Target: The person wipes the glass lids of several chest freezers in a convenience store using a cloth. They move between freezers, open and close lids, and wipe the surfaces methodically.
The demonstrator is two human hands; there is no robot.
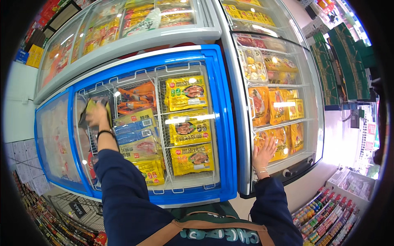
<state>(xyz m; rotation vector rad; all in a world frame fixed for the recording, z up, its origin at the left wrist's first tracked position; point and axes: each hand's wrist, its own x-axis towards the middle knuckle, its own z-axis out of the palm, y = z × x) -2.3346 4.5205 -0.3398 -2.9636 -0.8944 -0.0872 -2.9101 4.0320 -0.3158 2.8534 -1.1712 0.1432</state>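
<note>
My left hand (97, 115) reaches down into the blue-rimmed chest freezer (223, 123), at its left compartment. Its fingers close over a dark food package with a yellow-green part (107, 101); they are slightly blurred. Beside it, in the wire baskets, lie orange packets (137, 96), clear-and-blue packs (137, 130) and flat yellow sausage bags (191, 159) in a column. My right hand (266, 149) lies flat, fingers spread, on the glass lid of the right-hand freezer (283, 92). Yellow and orange bags (279, 106) show beneath that glass.
Another glass-topped freezer (172, 37) stands along the far side. A frosted sliding panel (57, 139) covers the blue freezer's left end. Bottles in rows (328, 217) fill the lower right, a wire cart (78, 211) the lower left. Green boxes (347, 61) are stacked at right.
</note>
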